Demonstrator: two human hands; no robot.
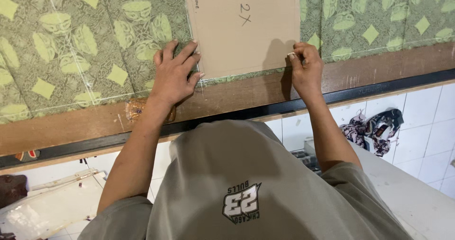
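A flat brown cardboard pattern (244, 29) lies in the upper middle of the frame, on top of a green cloth (85, 45) with leaf and diamond shapes. The left hand (174, 74) is open and spread flat. Its fingers press on the lower left corner of the cardboard and on the cloth beside it. The right hand (305, 67) is curled at the lower right corner and pinches a small white piece of chalk (290, 56) right at the cardboard's edge.

To do this step well, I think the flat hand should push down hard so the cardboard does not slide. The chalk should hug the edge and move slowly, so the line comes out straight.

The cardboard is stiff, smooth and square-cornered. The cloth looks soft, with thin pale lines already drawn on it. Both lie on a wooden table (237, 97) with a dark front strip. Below it, white floor tiles (426, 126) show at the lower right, with a bundle of patterned scraps (374, 128) on them.
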